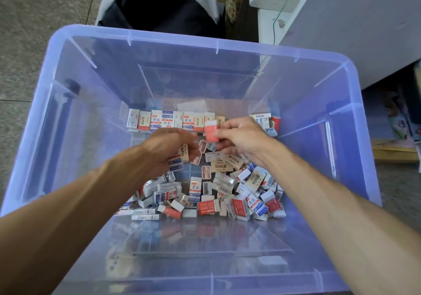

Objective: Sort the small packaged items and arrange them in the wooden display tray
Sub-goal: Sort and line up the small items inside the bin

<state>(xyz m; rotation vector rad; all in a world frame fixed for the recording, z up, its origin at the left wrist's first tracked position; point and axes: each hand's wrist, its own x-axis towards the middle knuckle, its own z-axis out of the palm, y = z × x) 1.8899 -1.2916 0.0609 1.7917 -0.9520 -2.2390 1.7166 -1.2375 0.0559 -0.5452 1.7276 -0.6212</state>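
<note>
Both my arms reach down into a large clear blue plastic bin point(68, 103). My right hand point(241, 135) pinches a small red-and-white eraser pack point(211, 132) above the bin floor. My left hand point(168, 149) curls round a beige pack point(185, 155) and more packs beneath it. A neat row of upright packs point(175, 120) lines the far side of the floor. A loose pile of red, blue-white and beige packs point(227, 194) covers the near half. No wooden tray shows in view.
The bin's high walls surround both hands. Beyond its far rim stands a dark bag with a grey lining point(159, 3). A white cabinet point(353, 21) is at the upper right, with coloured goods point(398, 121) on the floor beside the bin.
</note>
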